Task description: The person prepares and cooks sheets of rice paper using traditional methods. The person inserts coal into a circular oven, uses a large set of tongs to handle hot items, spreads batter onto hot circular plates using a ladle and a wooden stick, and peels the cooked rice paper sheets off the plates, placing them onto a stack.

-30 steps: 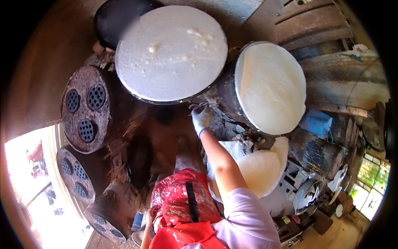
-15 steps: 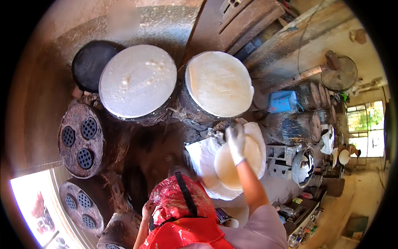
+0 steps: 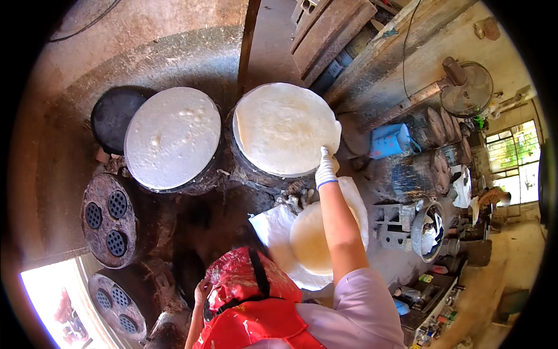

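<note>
My right hand (image 3: 326, 167), in a white glove, is at the near right rim of the right round griddle, its fingers closed at the edge of a thin pale pancake (image 3: 285, 131). That pancake covers the griddle top, with a fold along its left side. My left hand (image 3: 201, 289) is low by the side of my red apron (image 3: 232, 279), its fingers mostly hidden. Below the right griddle, a stack of round pancakes (image 3: 308, 238) lies on a white cloth (image 3: 270, 227). On the left griddle is a white batter layer (image 3: 171, 136) with small bubbles.
A dark round pan (image 3: 116, 119) stands at far left. Nearer are round stoves (image 3: 110, 218) with perforated briquettes. To the right are a blue container (image 3: 389, 141), hollow blocks (image 3: 395, 224), a metal basin (image 3: 427, 232) and a fan (image 3: 468, 90). A grey rag (image 3: 296, 198) lies below the right griddle.
My right hand has moved up from the grey rag beside the pancake stack to the right griddle's rim. The view has shifted slightly. My left hand stays by the apron.
</note>
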Motion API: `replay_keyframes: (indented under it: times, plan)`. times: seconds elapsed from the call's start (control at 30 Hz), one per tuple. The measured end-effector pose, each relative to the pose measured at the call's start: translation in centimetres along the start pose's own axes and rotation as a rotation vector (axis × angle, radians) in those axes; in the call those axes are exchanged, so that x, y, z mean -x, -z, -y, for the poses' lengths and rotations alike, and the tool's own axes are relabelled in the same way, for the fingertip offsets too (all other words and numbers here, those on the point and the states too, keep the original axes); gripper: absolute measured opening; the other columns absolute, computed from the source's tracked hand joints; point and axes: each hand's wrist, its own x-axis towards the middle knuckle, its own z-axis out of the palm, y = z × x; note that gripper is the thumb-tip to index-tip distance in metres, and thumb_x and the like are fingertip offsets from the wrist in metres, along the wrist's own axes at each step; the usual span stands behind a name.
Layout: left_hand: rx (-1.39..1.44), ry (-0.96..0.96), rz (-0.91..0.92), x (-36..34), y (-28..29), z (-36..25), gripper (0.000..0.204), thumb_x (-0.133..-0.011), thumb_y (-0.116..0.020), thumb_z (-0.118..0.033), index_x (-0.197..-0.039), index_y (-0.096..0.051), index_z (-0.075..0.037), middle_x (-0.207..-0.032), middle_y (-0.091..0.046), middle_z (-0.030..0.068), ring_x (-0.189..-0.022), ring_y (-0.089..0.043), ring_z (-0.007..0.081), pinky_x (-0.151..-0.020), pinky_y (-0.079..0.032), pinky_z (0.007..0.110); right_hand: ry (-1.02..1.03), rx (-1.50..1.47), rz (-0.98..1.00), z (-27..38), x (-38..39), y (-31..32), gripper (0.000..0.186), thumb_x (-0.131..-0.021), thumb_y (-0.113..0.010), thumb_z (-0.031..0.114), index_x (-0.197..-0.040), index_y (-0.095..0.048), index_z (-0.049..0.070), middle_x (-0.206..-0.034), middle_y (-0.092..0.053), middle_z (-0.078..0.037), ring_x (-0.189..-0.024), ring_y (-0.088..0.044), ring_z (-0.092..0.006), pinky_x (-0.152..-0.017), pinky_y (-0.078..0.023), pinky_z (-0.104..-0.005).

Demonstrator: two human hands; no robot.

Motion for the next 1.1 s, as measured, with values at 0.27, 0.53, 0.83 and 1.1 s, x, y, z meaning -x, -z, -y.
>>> replay_keyframes:
  times: [0.27, 0.53, 0.83, 1.1]
  plan:
    - [-0.007, -0.047, 0.09, -1.9, 1.2, -0.5, 0.032, -0.078, -0.065, -0.019, -0.105, -0.06, -0.003, -0.091, -0.064, 0.0124, -0.082, -0.063, 0.022, -0.072, -0.049, 0.03, 0.07, -0.069, -0.111, 1.5, -3.1, 0.4, 0.037, -0.072, -0.073, 0.026, -0.097, -0.062, -0.001, -0.091, -0.064, -0.007, -0.07, -0.057, -0.0172, -0.06, -0.047, -0.033]
    - [-0.036, -0.075, 0.125, -0.5, 3.1, 2.0, 0.033, -0.077, -0.065, -0.021, -0.105, -0.06, -0.003, -0.088, -0.064, 0.012, -0.08, -0.063, 0.0222, -0.071, -0.049, 0.03, 0.088, 0.025, -0.286, 11.0, -1.6, -1.9, 0.035, -0.071, -0.072, 0.026, -0.085, -0.065, -0.006, -0.085, -0.067, -0.017, -0.068, -0.063, -0.023, -0.065, -0.05, -0.0343]
    - [0.032, -0.097, 0.149, -0.5, 4.8, 1.9, 0.033, -0.08, -0.062, -0.017, -0.109, -0.059, -0.003, -0.092, -0.063, 0.0116, -0.081, -0.061, 0.0204, -0.073, -0.048, 0.029, 0.189, -0.144, -0.355, 0.9, 1.0, 11.6, 0.033, -0.07, -0.074, 0.019, -0.089, -0.063, -0.007, -0.087, -0.066, -0.014, -0.07, -0.061, -0.0202, -0.066, -0.049, -0.0352]
    - [-0.044, -0.134, 0.29, -2.6, 5.8, 2.0, 0.034, -0.079, -0.063, -0.02, -0.109, -0.059, -0.003, -0.098, -0.063, 0.0142, -0.087, -0.063, 0.0227, -0.076, -0.049, 0.03, 0.447, 0.561, -0.444, 7.3, 8.3, 26.6, 0.025, -0.075, -0.067, 0.024, -0.082, -0.063, 0.0, -0.074, -0.065, -0.013, -0.062, -0.058, -0.0216, -0.061, -0.046, -0.0344]
